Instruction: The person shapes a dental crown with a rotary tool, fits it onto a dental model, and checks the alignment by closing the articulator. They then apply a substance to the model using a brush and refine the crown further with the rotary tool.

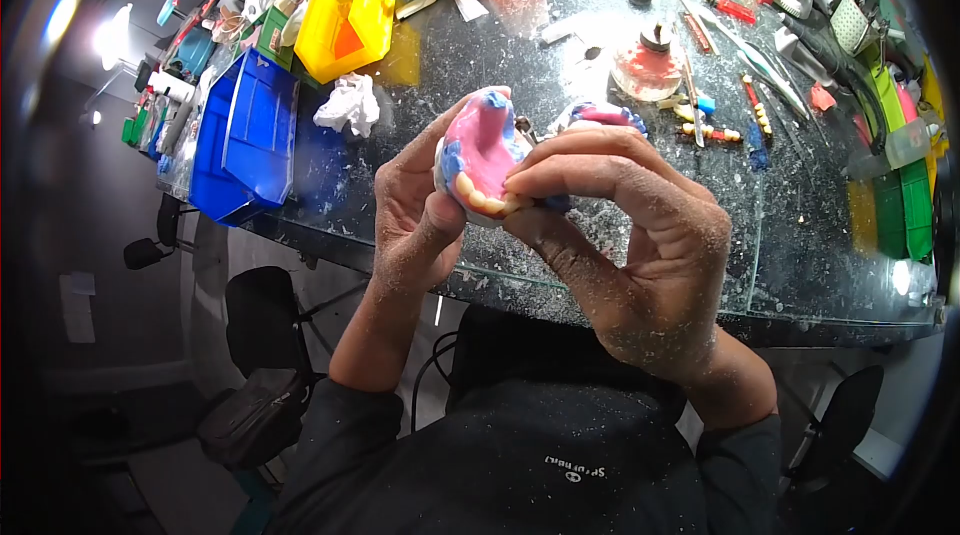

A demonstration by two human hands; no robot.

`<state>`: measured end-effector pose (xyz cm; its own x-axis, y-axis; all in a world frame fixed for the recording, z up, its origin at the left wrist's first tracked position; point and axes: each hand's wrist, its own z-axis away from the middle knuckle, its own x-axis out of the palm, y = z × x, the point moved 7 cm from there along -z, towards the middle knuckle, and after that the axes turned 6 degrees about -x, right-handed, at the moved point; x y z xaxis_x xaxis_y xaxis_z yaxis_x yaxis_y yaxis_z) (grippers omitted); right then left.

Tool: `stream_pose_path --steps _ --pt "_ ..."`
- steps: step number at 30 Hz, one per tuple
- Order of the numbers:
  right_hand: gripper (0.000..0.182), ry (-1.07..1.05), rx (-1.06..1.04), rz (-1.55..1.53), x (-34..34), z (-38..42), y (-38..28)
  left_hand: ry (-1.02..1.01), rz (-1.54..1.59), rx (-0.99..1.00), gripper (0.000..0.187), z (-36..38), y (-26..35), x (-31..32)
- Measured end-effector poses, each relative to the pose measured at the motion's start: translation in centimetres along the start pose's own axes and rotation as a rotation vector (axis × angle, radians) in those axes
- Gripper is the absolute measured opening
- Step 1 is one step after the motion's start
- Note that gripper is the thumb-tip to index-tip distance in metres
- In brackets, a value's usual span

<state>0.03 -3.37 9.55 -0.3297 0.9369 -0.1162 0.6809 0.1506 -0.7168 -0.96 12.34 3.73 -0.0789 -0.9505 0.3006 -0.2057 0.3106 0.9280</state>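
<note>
1 denture model (487,150) cupped in left hand (407,217); right hand (655,250) pinching teeth (476,199).

The glossy black workbench (790,245), littered with whitish debris (522,277), bears an open yellow plastic bin (360,0), a crumpled white tissue (348,105) and a squat, pink-stained, dark-capped jar (645,73).

Left hand (403,210), right hand (660,245), that's two at centre, one dental model (489,150) between them! Upper left: one yellow bin (322,30), one blue bin (240,130), one crumpled paper (348,105). Upper right, one pink-stained glass jar (643,78)!
</note>
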Motion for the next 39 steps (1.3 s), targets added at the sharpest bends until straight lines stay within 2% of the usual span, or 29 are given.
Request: stream_pose_path --steps 6,9,39 --pt "0.025 0.003 0.046 -0.013 0.13 0.12 0.06 -0.002 0.006 0.009 0.088 0.03 -0.11 -0.08" --pt "0.025 -0.017 -0.007 0.036 0.09 -0.08 -0.18 0.006 0.008 -0.007 0.087 0.03 -0.17 -0.15" --pt "0.024 -0.011 -0.040 0.090 0.43 0.16 -0.28 0.003 0.073 -0.015 0.087 0.32 -0.75 -0.37"
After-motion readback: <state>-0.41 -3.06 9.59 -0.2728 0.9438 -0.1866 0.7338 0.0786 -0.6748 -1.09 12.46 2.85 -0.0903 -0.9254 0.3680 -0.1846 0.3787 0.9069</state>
